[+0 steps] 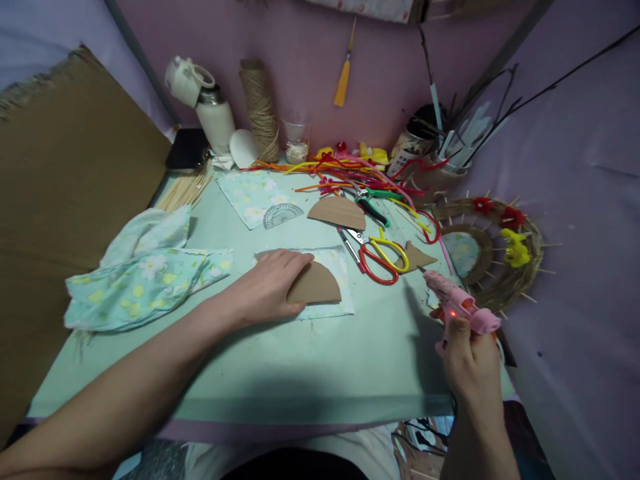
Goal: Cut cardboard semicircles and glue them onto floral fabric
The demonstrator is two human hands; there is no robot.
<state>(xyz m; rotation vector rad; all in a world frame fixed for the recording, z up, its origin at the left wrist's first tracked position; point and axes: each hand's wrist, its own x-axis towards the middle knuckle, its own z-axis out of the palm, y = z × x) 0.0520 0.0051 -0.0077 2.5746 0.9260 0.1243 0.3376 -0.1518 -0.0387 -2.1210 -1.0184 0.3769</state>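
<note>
My left hand (273,283) spans the left end of a brown cardboard half-circle (320,285), thumb at its straight edge and fingers over its curve, holding it down. Under the cardboard lies a piece of floral cloth (346,270). A pink hot glue gun (463,303), its red light on, is gripped in my right hand (473,353). Its nozzle points up and left, near a cardboard scrap (417,259). Scissors (385,261) with red and yellow handles lie between the hands, near a pen (353,250). A second cardboard half-circle (339,212) rests behind them.
Crumpled floral cloth (150,287) lies left, and a clear protractor (283,215) sits behind. Pliers (373,205) and pipe cleaners (320,167) lie farther back. A bottle (215,120), twine cone (260,110) and cup (297,143) stand along the wall. A twig wreath (530,260) is at right.
</note>
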